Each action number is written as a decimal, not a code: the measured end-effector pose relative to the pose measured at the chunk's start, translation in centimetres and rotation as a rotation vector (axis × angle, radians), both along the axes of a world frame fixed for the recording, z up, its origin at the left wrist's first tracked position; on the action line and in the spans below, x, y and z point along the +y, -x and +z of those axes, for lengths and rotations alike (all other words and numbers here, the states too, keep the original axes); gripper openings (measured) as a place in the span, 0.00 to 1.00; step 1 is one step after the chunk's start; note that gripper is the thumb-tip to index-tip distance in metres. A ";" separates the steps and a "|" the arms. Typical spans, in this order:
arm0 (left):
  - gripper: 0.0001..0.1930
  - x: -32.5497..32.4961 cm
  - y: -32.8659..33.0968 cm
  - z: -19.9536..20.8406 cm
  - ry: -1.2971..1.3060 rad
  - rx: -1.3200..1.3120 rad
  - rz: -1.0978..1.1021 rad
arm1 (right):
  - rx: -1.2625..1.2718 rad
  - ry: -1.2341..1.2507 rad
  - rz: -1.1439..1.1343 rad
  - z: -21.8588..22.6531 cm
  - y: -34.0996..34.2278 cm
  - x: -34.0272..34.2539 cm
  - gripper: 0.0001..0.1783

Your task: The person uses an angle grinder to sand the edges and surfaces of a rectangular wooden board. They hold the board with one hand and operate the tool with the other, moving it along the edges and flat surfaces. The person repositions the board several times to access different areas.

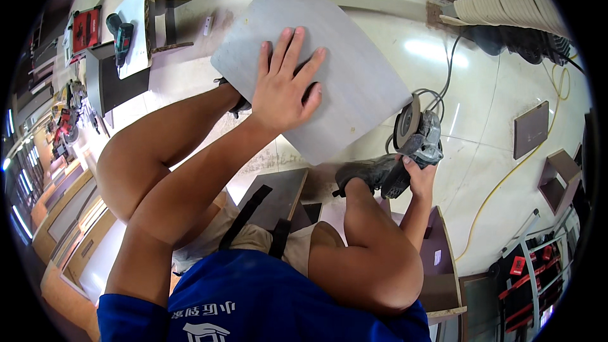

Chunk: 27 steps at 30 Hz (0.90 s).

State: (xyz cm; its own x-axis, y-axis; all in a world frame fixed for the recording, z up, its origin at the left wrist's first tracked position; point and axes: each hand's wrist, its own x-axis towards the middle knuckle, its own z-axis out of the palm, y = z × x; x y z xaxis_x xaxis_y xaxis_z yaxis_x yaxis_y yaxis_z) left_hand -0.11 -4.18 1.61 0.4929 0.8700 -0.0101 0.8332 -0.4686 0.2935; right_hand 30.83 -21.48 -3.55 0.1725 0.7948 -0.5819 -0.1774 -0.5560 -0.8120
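Note:
A flat grey board (342,57) lies tilted in front of my knees. My left hand (285,82) rests flat on its upper face, fingers spread. Down to the right, my right hand (420,174) is wrapped round the dark body of an angle grinder (419,142). The grinder's round disc (406,120) faces the board's right corner and looks very close to it; whether they touch I cannot tell. A dark cable (449,69) runs from near the grinder across the floor.
A cordless drill (123,41) lies on a white-topped stool (136,57) at the left. To the right are a small brown panel (531,130), an open box (560,180) and a yellow cord (500,183). A ribbed cream hose (519,11) stands at the far right.

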 end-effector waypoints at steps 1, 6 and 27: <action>0.31 0.2 0.0 -0.1 -0.006 -0.003 -0.002 | 0.003 0.003 0.014 -0.2 -0.3 0.0 0.24; 0.31 0.2 0.1 -0.3 0.000 -0.001 -0.006 | 0.011 -0.022 -0.009 0.4 0.1 -0.2 0.22; 0.31 0.0 0.2 -0.1 0.015 -0.013 -0.004 | 0.043 0.011 0.012 0.5 -2.0 1.1 0.18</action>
State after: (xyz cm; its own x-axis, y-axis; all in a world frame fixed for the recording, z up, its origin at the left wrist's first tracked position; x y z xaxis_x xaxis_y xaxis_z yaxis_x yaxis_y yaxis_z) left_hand -0.35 -4.13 1.51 0.4968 0.8677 -0.0169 0.8274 -0.4677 0.3109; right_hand 32.82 -20.37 -3.09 0.1374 0.7899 -0.5976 -0.2055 -0.5675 -0.7973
